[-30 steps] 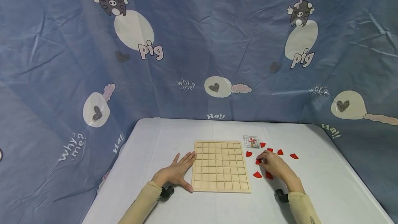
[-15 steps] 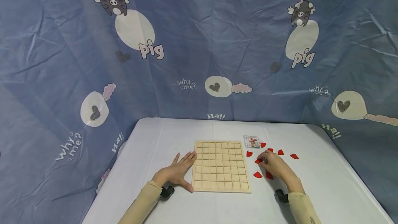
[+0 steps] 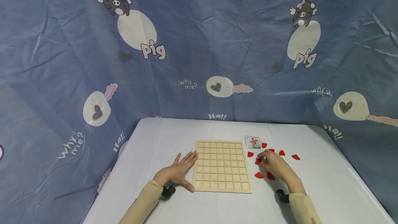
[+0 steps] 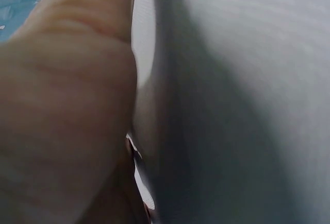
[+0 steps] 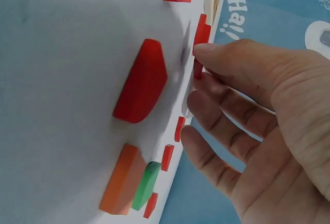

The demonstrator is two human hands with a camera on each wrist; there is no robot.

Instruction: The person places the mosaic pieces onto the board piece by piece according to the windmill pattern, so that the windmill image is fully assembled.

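Note:
A pale wooden board (image 3: 222, 167) with a grid of square cells lies on the white table. Along its left edge rests my left hand (image 3: 175, 174), fingers and thumb spread; the left wrist view shows mostly palm and shadow. To the right of the board, my right hand (image 3: 275, 164) pinches a small red wedge with one curved side (image 3: 257, 161) between thumb and index finger. The other fingers of the right hand (image 5: 258, 105) are loosely bent. Several more red wedges lie around it, one nearby (image 3: 258, 175) and another below the palm (image 5: 142, 85).
A small card (image 3: 253, 142) with a gridded red pinwheel picture lies beyond the right hand. An orange block (image 5: 122, 180) and a green block (image 5: 147, 185) show in the right wrist view. A blue patterned curtain (image 3: 186, 61) hangs behind the table.
Both hands stay in place, the right one pinching the same red wedge throughout. Only the head view shifts slightly.

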